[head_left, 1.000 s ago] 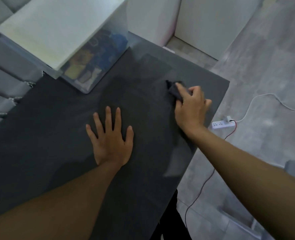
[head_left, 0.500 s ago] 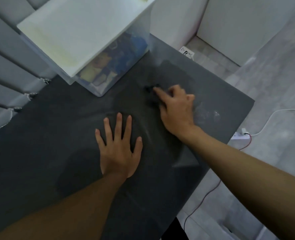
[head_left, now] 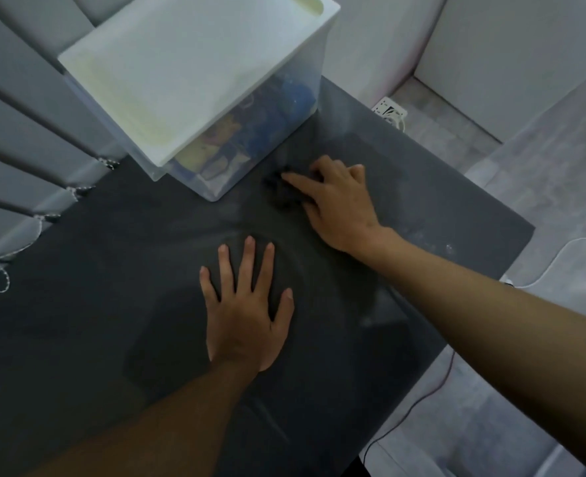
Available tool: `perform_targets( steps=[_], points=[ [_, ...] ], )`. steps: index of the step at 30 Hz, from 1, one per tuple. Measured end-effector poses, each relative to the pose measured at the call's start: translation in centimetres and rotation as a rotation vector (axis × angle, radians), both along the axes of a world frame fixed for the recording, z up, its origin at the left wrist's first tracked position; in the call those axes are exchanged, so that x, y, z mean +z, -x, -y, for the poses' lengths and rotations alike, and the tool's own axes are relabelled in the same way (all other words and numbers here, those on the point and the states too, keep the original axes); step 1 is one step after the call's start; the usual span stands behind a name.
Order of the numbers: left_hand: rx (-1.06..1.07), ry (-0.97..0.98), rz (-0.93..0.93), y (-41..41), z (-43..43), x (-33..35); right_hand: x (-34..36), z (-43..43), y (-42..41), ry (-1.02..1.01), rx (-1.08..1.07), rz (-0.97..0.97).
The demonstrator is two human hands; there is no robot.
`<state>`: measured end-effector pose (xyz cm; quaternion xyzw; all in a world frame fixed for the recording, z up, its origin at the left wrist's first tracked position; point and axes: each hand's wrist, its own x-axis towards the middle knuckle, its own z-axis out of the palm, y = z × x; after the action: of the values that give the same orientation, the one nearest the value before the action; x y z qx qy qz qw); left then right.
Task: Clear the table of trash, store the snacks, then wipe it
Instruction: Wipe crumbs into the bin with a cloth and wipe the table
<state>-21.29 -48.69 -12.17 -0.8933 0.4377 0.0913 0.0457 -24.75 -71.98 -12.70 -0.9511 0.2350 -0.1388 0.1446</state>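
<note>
Colourful packets are seen inside the lidded clear bin (head_left: pixel 216 108) at the table's (head_left: pixel 78 304) far left; a dark cloth (head_left: pixel 279 192) is pressed beneath the right hand (head_left: pixel 336 204); the left hand (head_left: pixel 247 311) is laid flat, fingers spread.

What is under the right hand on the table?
A dark cloth lies under the right hand, pressed on the table. Only its left part shows past the fingers; the rest is covered.
</note>
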Motion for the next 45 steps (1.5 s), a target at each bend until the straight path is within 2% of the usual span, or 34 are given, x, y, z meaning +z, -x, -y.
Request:
perform_targets(
  steps=[1, 3, 5, 7, 8, 10, 13, 15, 17, 20, 21, 23, 25, 27, 28, 30, 33, 34, 36, 39, 41, 43, 45],
  points=[
    [-0.001, -0.005, 0.000, 0.0, 0.0, 0.0, 0.1, 0.8, 0.2, 0.029, 0.087, -0.011],
    [-0.005, -0.009, 0.000, 0.0, -0.1, 0.0, 0.1, 3.5, 0.3, 0.090, 0.053, -0.025],
    [-0.005, 0.001, -0.007, 0.0, 0.0, 0.0, 0.1, 6.1, 0.0, 0.066, -0.193, -0.019],
    [-0.007, 0.007, -0.016, 0.0, 0.1, 0.0, 0.2, 7.2, -0.3, -0.058, -0.487, 0.019],
    [-0.007, 0.006, -0.016, 0.0, 0.1, 0.0, 0.3, 6.7, -0.4, -0.093, -0.531, 0.027],
    [-0.007, -0.005, -0.012, 0.0, 0.0, 0.1, 0.1, 4.6, -0.1, -0.064, -0.404, 0.024],
    [-0.005, -0.011, -0.011, 0.0, 0.0, 0.0, 0.0, 3.4, 2.0, -0.009, -0.049, 0.040],
    [-0.005, -0.013, -0.017, 0.0, 0.0, 0.1, 0.0, 5.4, 3.1, 0.065, 0.011, 0.000],
    [-0.001, -0.012, -0.020, 0.0, 0.0, 0.0, -0.2, 7.7, 3.7, 0.081, -0.192, -0.009],
    [0.006, -0.019, -0.017, 0.0, 0.0, 0.0, -0.1, 9.5, 4.0, -0.077, -0.641, 0.033],
    [0.007, -0.020, -0.015, 0.0, 0.0, -0.1, 0.1, 8.9, 4.0, -0.109, -0.674, 0.033],
    [0.008, -0.021, -0.015, -0.1, 0.0, -0.1, 0.2, 6.5, 4.4, -0.116, -0.545, 0.033],
    [0.010, -0.017, -0.014, 0.0, 0.0, -0.1, 0.1, 4.0, 5.9, -0.063, -0.287, 0.057],
    [0.014, -0.011, -0.018, 0.0, 0.0, -0.2, 0.0, 3.8, 7.7, 0.010, -0.069, 0.023],
    [0.015, -0.012, -0.018, 0.0, 0.0, -0.2, 0.0, 4.7, 8.4, 0.053, -0.036, -0.009],
    [0.017, -0.012, -0.018, 0.0, 0.0, -0.3, -0.1, 6.9, 9.4, 0.082, -0.191, -0.028],
    [0.025, -0.005, -0.019, 0.0, 0.0, -0.4, -0.3, 8.4, 10.2, -0.045, -0.649, 0.031],
    [0.024, 0.000, -0.017, 0.0, 0.0, -0.4, -0.2, 7.8, 10.2, -0.084, -0.700, 0.036],
    [0.026, 0.013, -0.024, 0.0, 0.0, -0.5, 0.0, 5.3, 10.5, -0.097, -0.601, 0.036],
    [0.026, 0.010, -0.016, 0.0, -0.1, -0.6, 0.2, 2.7, 12.8, -0.036, -0.222, 0.030],
    [0.025, 0.006, -0.010, 0.0, -0.1, -0.6, 0.2, 3.6, 14.8, 0.042, -0.089, -0.027],
    [0.032, 0.007, -0.009, -0.1, -0.1, -0.6, 0.0, 5.3, 16.4, 0.085, -0.265, -0.016],
    [0.034, 0.004, 0.001, 0.0, -0.1, -0.7, -0.1, 5.9, 17.4, 0.017, -0.647, 0.041]
  ],
)
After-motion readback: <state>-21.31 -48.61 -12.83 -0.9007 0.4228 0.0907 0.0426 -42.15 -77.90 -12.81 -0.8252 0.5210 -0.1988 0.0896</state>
